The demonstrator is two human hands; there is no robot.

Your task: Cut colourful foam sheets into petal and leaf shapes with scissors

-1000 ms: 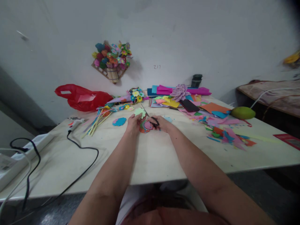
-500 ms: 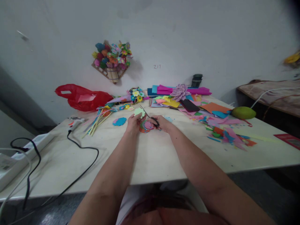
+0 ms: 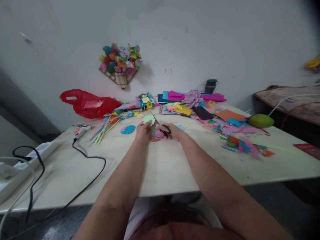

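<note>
Pinched in my left hand (image 3: 143, 131) is a pale green scalloped flower cutout (image 3: 148, 119), held a little above the table. My right hand (image 3: 172, 132) grips black-handled scissors (image 3: 165, 130), whose blades point up and left beside the cutout's right edge. Whether the blades touch the cutout I cannot tell. Under and between my hands lie orange and pink cutouts (image 3: 155, 136), partly hidden by my fingers. A blue scalloped cutout (image 3: 128, 129) rests on the table left of my left hand.
A glue gun (image 3: 81, 132) with a black cord lies at left, near a white power strip (image 3: 37, 160). A red plastic bag (image 3: 92, 106) sits behind. Coloured scraps (image 3: 242, 140), a phone (image 3: 202, 112) and a green fruit (image 3: 260, 121) are at right.
The scissors' handles have spread wider in my right hand. My left hand keeps the green cutout in nearly the same place. The whole view has shifted slightly.
</note>
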